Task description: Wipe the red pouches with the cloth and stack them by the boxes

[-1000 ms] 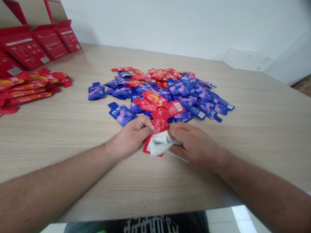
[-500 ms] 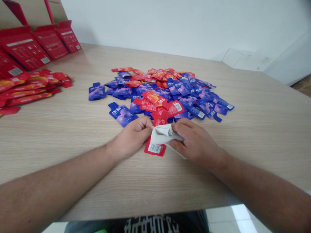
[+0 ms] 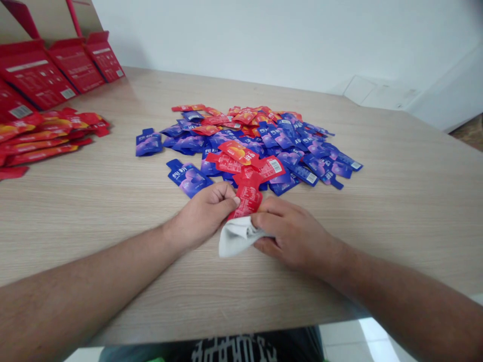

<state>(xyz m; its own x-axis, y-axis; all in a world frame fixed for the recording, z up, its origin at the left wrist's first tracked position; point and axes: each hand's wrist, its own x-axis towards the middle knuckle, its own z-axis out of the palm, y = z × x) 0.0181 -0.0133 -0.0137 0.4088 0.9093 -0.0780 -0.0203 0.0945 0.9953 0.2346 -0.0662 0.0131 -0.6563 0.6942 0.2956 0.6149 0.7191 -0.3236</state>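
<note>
My left hand (image 3: 209,208) pinches the left edge of a red sachet (image 3: 249,195) between thumb and fingers. A folded pale cloth (image 3: 237,235) is gripped in my right hand (image 3: 287,231) and covers the sachet's lower end. Just beyond both hands lies a loose heap of blue sachets (image 3: 290,158) and red sachets (image 3: 245,116). One blue sachet (image 3: 189,178) rests beside the fingers of my left hand.
Red boxes with raised flaps (image 3: 77,65) stand at the back left. In front of them is a stack of red and orange sachets (image 3: 45,136). A white wall (image 3: 241,40) borders the wooden table (image 3: 396,201) at the back.
My right hand has moved toward me and slightly left with the cloth, down the red sachet. The sachet's middle now shows, while its barcode end is covered. My left hand has barely moved.
</note>
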